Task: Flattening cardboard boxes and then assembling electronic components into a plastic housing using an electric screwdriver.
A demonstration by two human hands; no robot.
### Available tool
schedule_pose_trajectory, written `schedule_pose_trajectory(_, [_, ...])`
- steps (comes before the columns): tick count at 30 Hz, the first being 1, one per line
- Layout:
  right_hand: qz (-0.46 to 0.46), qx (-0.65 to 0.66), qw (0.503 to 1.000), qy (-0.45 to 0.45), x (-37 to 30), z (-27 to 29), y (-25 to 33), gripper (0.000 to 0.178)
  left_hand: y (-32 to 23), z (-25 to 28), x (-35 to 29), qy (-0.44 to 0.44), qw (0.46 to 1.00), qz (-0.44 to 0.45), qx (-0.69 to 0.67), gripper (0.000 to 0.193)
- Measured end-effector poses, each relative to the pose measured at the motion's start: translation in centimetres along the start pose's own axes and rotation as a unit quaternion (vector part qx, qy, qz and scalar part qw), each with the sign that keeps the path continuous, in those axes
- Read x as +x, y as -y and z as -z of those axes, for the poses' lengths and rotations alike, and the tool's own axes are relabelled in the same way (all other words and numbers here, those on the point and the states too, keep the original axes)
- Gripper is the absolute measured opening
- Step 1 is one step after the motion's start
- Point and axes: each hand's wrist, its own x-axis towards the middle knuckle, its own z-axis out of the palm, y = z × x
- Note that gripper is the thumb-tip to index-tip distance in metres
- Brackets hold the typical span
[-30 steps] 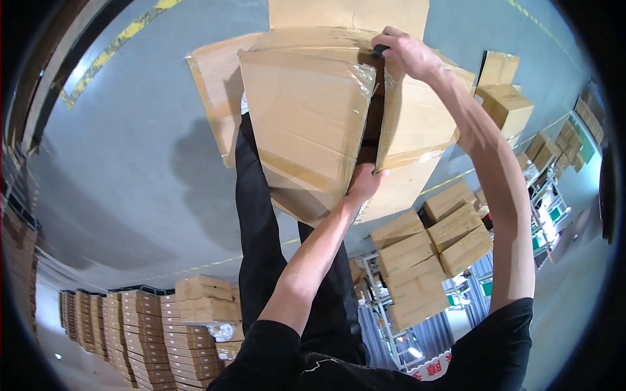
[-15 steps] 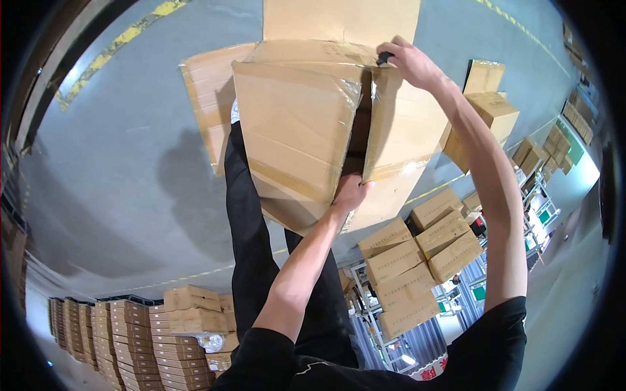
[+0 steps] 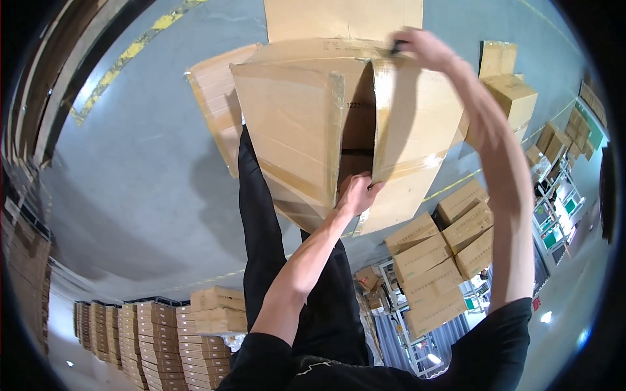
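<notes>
A big brown cardboard box (image 3: 287, 124), with clear tape along its edges, stands in front of me. Between its two top flaps runs a long dark gap, through which part of the inside shows. My left hand (image 3: 357, 193) is closed at the near end of this gap, gripping the edge of the right flap (image 3: 411, 124). At the far right corner of the box, my right hand (image 3: 424, 49) is closed around a small black object (image 3: 396, 46), mostly hidden by the fingers and blurred, so its kind is unclear.
Outspread flaps (image 3: 342, 18) stick out beyond the far side and left of the box. More cartons (image 3: 512, 98) sit on the floor to the right. Stacked boxes (image 3: 430, 270) stand by a metal rack at lower right, and flat cartons (image 3: 160, 332) are piled at lower left.
The gap between the flaps has widened, and more of the box's inside shows. My right hand has moved right and slightly farther away with the black object; my left hand stays at the near end.
</notes>
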Motion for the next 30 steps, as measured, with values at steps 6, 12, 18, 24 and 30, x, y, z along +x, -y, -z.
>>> schedule_pose_trajectory(6, [-0.121,0.023,0.982,-0.145,-14.7,4.9,-10.2,0.022,-0.3,0.9,0.1,0.006,0.997,0.055,0.046,0.021])
schedule_pose_trajectory(12, [0.027,0.074,0.97,-0.229,-8.1,1.1,1.5,0.023,-0.3,1.3,-0.8,0.031,0.996,0.07,0.038,0.02])
schedule_pose_trajectory(18, [0.077,-0.033,0.994,-0.064,0.6,-1.6,8.0,0.023,0.4,0.7,-2.0,0.022,1.0,-0.003,0.021,0.018])
schedule_pose_trajectory(24, [0.059,-0.059,0.996,0.026,0.3,-0.2,6.5,0.023,1.2,1.2,-2.7,0.025,0.994,-0.08,0.073,0.016])
schedule_pose_trajectory(30, [0.039,-0.093,0.995,0.025,0.7,-0.8,7.6,0.024,-1.8,0.7,-3.3,0.28,0.94,-0.018,0.196,0.028])
